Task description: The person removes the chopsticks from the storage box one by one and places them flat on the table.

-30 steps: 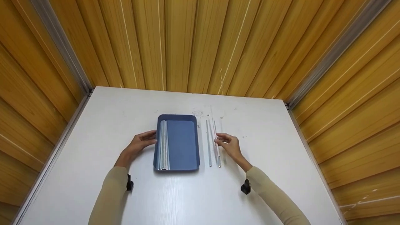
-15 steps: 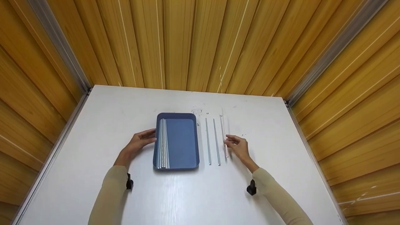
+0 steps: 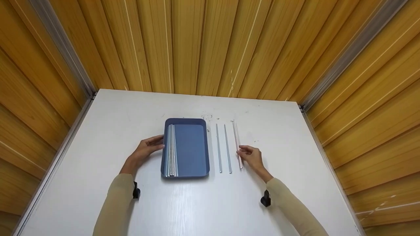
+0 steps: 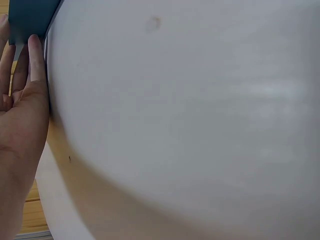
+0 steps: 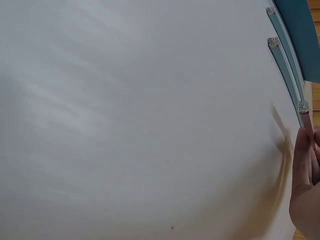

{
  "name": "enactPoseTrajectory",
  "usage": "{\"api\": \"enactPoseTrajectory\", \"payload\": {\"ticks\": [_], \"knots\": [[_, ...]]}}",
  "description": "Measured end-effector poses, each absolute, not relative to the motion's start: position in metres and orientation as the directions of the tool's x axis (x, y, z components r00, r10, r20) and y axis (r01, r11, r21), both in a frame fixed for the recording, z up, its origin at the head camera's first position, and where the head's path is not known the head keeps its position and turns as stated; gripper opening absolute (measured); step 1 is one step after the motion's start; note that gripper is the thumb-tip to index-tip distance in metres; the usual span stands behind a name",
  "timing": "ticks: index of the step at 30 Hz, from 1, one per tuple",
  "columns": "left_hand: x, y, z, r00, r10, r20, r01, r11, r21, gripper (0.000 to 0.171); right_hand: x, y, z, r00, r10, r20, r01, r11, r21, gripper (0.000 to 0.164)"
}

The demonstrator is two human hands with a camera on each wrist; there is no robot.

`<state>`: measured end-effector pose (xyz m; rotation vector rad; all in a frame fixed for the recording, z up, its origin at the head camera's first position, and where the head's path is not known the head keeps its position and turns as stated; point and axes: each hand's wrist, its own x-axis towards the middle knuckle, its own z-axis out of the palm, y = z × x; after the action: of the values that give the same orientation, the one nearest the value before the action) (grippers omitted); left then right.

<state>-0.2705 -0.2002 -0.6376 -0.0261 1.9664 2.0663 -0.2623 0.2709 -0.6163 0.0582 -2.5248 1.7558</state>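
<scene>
In the head view, a blue tray (image 3: 192, 149) stands on the table with several slim chopsticks (image 3: 172, 152) lying along its left wall. My left hand (image 3: 145, 150) rests against the tray's left side, fingers fairly straight; the left wrist view has its thumb (image 4: 35, 60) touching the outer wall. Right of the tray, my right hand (image 3: 251, 155) pinches a pinkish chopstick (image 3: 236, 136) between thumb and fingers, low over the table. Two bluish chopsticks, one nearer the tray (image 3: 219, 147) and one beside it (image 3: 227, 147), lie parallel. The right wrist view shows the held chopstick's glittery square end (image 5: 303, 107).
The white table (image 3: 197, 209) carries small dark marks (image 3: 207, 117) behind the tray. Wood-patterned walls (image 3: 187, 46) with grey metal corner posts close off the back and sides. A black wrist camera (image 3: 266, 198) hangs by each sleeve.
My right hand has moved right, away from the two bluish chopsticks, with the pinkish one in its fingers, then slightly lower, toward the near edge. The left hand stays at the tray.
</scene>
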Motion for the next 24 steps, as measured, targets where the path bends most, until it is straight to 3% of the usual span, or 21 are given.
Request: {"api": "enactPoseTrajectory", "payload": {"ticks": [19, 24], "knots": [[-0.2705, -0.1999, -0.6349, -0.957, 0.2, -0.211, -0.22, -0.024, 0.975, 0.066, -0.2601, 0.2715, -0.6263, -0.999, 0.009, 0.045, -0.038, 0.375, -0.926, 0.024], [-0.2702, -0.1992, -0.636, -0.953, 0.195, -0.23, -0.238, -0.014, 0.971, 0.067, -0.2593, 0.2696, -0.6258, -0.998, 0.033, 0.059, -0.039, 0.436, -0.899, 0.019]]}}
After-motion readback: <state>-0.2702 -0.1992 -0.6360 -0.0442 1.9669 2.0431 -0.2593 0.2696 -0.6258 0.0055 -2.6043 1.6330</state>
